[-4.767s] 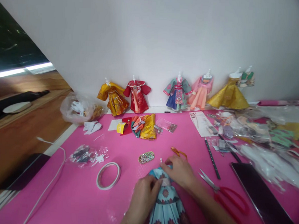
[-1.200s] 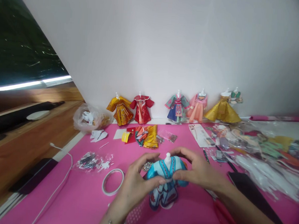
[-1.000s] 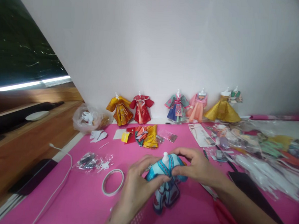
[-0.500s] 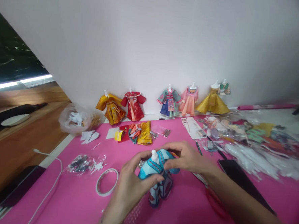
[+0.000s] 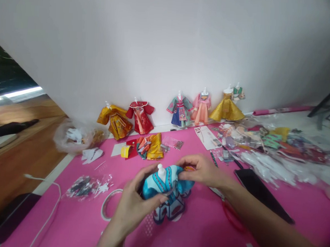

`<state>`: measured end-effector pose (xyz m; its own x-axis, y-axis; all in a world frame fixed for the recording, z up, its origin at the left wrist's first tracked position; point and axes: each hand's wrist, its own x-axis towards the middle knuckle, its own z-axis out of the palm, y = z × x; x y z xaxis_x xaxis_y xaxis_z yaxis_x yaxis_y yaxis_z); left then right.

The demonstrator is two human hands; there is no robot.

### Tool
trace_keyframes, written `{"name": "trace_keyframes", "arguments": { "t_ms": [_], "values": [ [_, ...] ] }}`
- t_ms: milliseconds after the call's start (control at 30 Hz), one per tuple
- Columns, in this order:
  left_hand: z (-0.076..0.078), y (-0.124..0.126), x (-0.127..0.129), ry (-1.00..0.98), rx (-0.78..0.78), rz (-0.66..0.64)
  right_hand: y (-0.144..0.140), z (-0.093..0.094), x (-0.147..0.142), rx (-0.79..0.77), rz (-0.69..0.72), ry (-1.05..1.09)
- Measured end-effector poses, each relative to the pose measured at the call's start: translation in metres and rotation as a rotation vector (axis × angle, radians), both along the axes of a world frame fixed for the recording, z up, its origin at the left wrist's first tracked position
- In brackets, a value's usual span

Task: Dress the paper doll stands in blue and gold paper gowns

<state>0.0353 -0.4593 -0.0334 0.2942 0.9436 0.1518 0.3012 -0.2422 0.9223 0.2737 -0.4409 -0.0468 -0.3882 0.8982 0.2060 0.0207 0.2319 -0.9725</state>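
Note:
Between my two hands is a small headless doll body [image 5: 162, 171] with a white neck peg, dressed in a turquoise and white doll robe [image 5: 157, 183]. The robe has bands of red dots at the collar and a dark-edged patterned skirt [image 5: 173, 209]. My left hand [image 5: 138, 196] is wrapped round its left side, thumb across the front. With fingers and thumb pinched, my right hand [image 5: 199, 170] grips the robe at the shoulder and sleeve on the right. A bit of orange shows beside those fingers. To the left, partly behind my wrist, lies a roll of tape [image 5: 106, 205].
Several dressed headless dolls, one in a red robe [image 5: 140, 116], lean along the white wall. Folded yellow cloth [image 5: 155, 147] lies ahead. Bagged pieces [image 5: 82, 187] are left; a black tablet [image 5: 261, 192], red-handled scissors [image 5: 232, 217] and bagged fabric [image 5: 281, 141] are right.
The view has shifted slightly, so things on the table sit further left. The doll has turned a little, showing more of its robe front and skirt. Both hands keep hold of it.

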Motion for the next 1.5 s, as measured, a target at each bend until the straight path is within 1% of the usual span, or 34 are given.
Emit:
{"name": "trace_keyframes", "arguments": {
  "t_ms": [100,167,267,333,400,433,467,533,600,667,733,800,833,900,1000,1067,1167,1367,1500],
  "values": [
    [-0.010,-0.004,0.000,0.089,0.097,0.019,-0.001,-0.002,-0.002,0.016,-0.008,0.002],
    [-0.013,-0.008,0.003,0.147,0.140,0.056,-0.002,-0.002,-0.005,0.023,-0.021,0.005],
    [-0.014,-0.012,0.007,0.169,0.173,0.129,-0.002,0.000,-0.008,0.019,-0.025,-0.003],
    [-0.013,-0.013,0.008,0.176,0.201,0.165,-0.001,0.001,-0.007,0.011,-0.004,0.001],
    [-0.013,-0.011,0.006,0.191,0.228,0.159,0.004,-0.001,-0.001,0.006,0.012,-0.025],
    [-0.014,-0.010,0.004,0.195,0.231,0.150,0.008,-0.003,0.004,0.007,-0.005,-0.075],
    [-0.015,-0.009,0.003,0.192,0.226,0.144,0.012,-0.007,0.010,0.006,-0.034,-0.140],
    [-0.016,-0.009,0.001,0.167,0.202,0.151,0.021,-0.020,0.024,0.006,-0.136,-0.309],
    [-0.016,-0.010,0.001,0.120,0.177,0.165,0.028,-0.038,0.036,-0.007,-0.194,-0.420],
    [-0.015,-0.012,0.002,0.079,0.151,0.153,0.029,-0.060,0.043,-0.012,-0.220,-0.563],
    [-0.014,-0.014,0.001,0.056,0.117,0.123,0.026,-0.080,0.045,0.012,-0.247,-0.681],
    [-0.013,-0.014,-0.001,0.068,0.096,0.081,0.021,-0.096,0.043,0.044,-0.276,-0.755],
    [-0.013,-0.014,-0.003,0.080,0.096,0.062,0.019,-0.101,0.042,0.059,-0.285,-0.778],
    [-0.012,-0.015,-0.007,0.113,0.112,0.032,0.015,-0.105,0.042,0.087,-0.295,-0.796],
    [-0.010,-0.018,-0.012,0.153,0.132,0.006,0.013,-0.098,0.048,0.122,-0.321,-0.753],
    [-0.008,-0.020,-0.012,0.173,0.129,-0.007,0.012,-0.088,0.055,0.132,-0.342,-0.684],
    [-0.004,-0.024,-0.008,0.143,0.101,0.002,0.007,-0.068,0.064,0.117,-0.374,-0.566],
    [-0.005,-0.026,0.003,-0.019,0.002,-0.036,-0.021,-0.025,0.065,0.074,-0.405,-0.417],
    [-0.007,-0.023,0.009,-0.073,0.022,-0.033,-0.041,-0.003,0.060,0.083,-0.434,-0.348]
  ]
}}
